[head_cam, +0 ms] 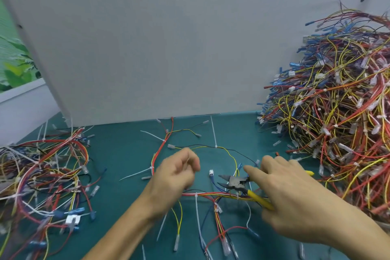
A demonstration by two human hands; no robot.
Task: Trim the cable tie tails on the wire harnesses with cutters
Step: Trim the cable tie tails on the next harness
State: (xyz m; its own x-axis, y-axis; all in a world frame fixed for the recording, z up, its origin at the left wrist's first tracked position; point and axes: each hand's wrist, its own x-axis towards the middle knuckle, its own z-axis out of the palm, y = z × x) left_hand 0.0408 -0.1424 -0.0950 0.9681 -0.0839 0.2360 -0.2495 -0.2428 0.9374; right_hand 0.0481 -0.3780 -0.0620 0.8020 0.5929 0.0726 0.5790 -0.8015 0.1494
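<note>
Harness (203, 194) lay spread on the table (126, 154) between both hands so its untrimmed tie tails (135, 173) showed, left hand (177, 175) fingers loosely curled and empty above it, right hand (282, 192) covering the cutters (236, 182), jaws open, grip impossible to tell.

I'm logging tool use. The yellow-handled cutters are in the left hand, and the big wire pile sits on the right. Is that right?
No. The head view shows the yellow-handled cutters at the right hand, not in the left hand. The big wire pile does sit on the right.
</note>
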